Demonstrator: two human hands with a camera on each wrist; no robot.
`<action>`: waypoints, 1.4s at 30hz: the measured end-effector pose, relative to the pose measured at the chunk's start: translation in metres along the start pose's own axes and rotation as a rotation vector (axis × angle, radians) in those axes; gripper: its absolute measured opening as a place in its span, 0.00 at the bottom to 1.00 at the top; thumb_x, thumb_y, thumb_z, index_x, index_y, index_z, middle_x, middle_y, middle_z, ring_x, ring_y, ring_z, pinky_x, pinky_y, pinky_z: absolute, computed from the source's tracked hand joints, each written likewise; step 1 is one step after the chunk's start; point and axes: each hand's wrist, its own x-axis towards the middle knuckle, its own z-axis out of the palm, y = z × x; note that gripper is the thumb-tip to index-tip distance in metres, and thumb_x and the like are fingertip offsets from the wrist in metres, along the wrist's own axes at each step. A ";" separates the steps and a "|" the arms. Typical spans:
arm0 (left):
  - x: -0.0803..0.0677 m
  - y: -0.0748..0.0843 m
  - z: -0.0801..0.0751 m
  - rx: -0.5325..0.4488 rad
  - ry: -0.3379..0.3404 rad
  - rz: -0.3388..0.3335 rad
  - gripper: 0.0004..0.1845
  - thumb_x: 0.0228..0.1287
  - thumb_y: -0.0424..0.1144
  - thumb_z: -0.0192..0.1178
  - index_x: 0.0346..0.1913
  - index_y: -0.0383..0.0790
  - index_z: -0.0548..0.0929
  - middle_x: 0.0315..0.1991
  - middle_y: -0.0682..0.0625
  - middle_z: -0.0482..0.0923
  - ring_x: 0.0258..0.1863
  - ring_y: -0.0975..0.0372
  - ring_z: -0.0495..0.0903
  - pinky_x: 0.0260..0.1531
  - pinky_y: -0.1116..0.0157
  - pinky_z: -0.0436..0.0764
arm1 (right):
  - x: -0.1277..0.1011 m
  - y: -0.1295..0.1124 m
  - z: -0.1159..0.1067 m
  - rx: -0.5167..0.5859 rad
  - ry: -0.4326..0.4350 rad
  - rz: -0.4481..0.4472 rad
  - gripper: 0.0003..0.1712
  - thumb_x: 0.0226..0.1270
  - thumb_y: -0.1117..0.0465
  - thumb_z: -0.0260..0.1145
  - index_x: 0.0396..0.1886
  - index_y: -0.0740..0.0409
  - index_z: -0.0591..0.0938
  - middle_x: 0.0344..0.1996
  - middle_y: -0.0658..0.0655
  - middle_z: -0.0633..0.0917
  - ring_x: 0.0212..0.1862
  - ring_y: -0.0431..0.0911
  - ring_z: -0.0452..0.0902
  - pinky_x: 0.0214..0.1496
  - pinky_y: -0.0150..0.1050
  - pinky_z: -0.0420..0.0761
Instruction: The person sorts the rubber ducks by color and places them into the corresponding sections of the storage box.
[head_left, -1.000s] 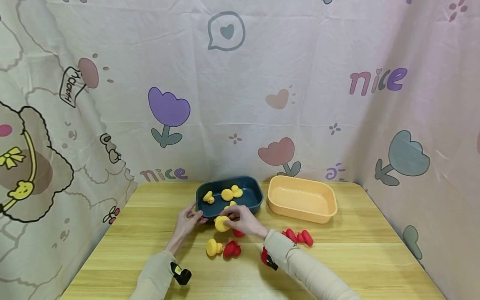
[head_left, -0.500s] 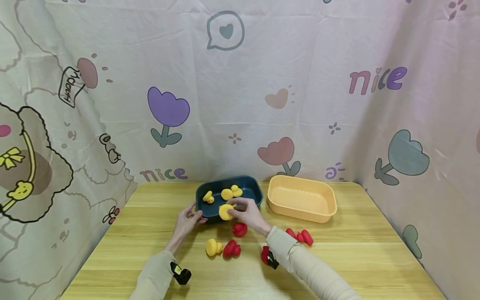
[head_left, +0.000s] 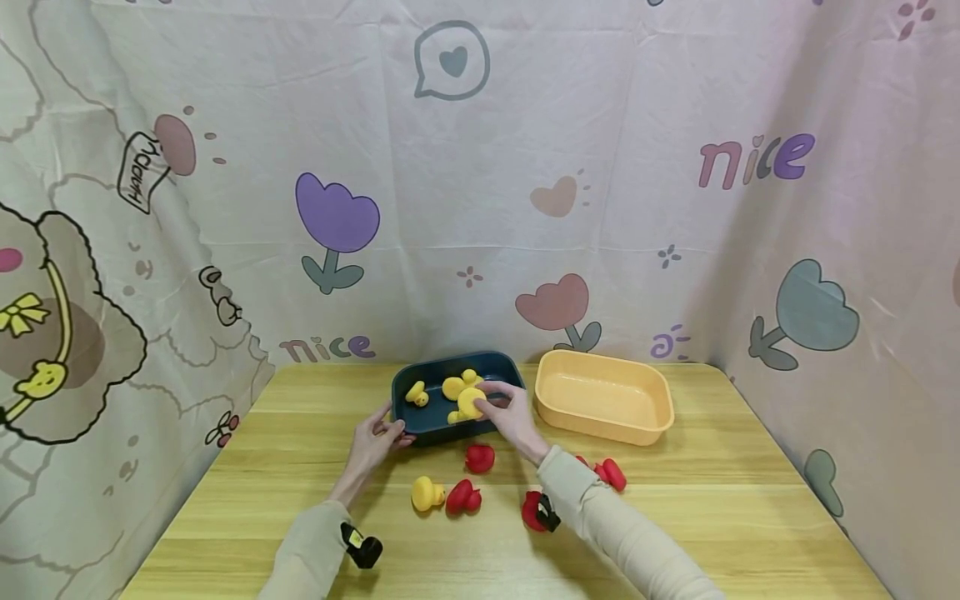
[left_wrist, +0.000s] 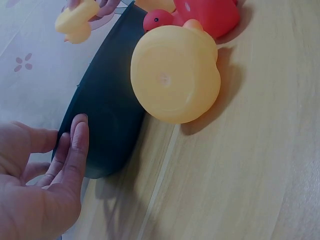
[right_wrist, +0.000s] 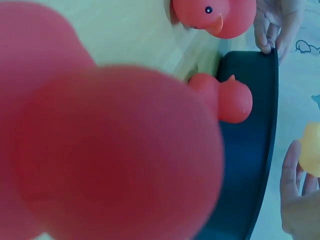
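My left hand (head_left: 375, 440) grips the rim of a dark blue tub (left_wrist: 110, 110) at its front left corner, thumb on one side and fingers on the other. A yellow rubber duck (head_left: 471, 403) is pinched in my right hand (head_left: 514, 417), over the tub; the right wrist view shows this duck (right_wrist: 311, 150) above the rim. Other yellow ducks (head_left: 417, 393) lie inside the tub. In front of it, one yellow duck (head_left: 426, 493) lies on its side, base toward the left wrist camera, next to a red duck (head_left: 463, 497).
Another red duck (head_left: 480, 458) lies close to the tub's front wall. More red ducks (head_left: 611, 473) are on the wooden table (head_left: 750, 517), partly hidden by the right sleeve. A light orange tub (head_left: 600, 429) stands to the right. A printed curtain (head_left: 465, 192) hangs behind the table.
My right hand has carried the yellow duck up and to the right, from in front of the tub to over it. The left hand has stayed at the rim.
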 end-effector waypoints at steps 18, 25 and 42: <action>0.002 0.006 0.004 0.095 0.058 -0.123 0.33 0.74 0.26 0.53 0.78 0.29 0.54 0.33 0.44 0.84 0.30 0.66 0.88 0.45 0.59 0.90 | 0.014 -0.001 -0.020 -0.167 0.207 0.127 0.16 0.67 0.69 0.68 0.54 0.70 0.83 0.51 0.69 0.83 0.29 0.47 0.86 0.37 0.41 0.90; 0.002 0.006 0.004 0.088 0.059 -0.125 0.33 0.74 0.26 0.53 0.78 0.29 0.55 0.33 0.44 0.83 0.30 0.64 0.89 0.46 0.57 0.90 | 0.015 0.001 -0.019 -0.130 0.257 0.118 0.18 0.67 0.70 0.66 0.56 0.71 0.81 0.53 0.74 0.79 0.34 0.61 0.87 0.40 0.49 0.91; 0.002 0.006 0.004 0.082 0.048 -0.116 0.34 0.74 0.26 0.53 0.78 0.27 0.53 0.35 0.39 0.83 0.29 0.66 0.88 0.44 0.59 0.90 | 0.006 -0.001 -0.015 -0.092 0.200 0.089 0.16 0.66 0.72 0.66 0.53 0.70 0.83 0.49 0.70 0.82 0.32 0.39 0.83 0.44 0.54 0.90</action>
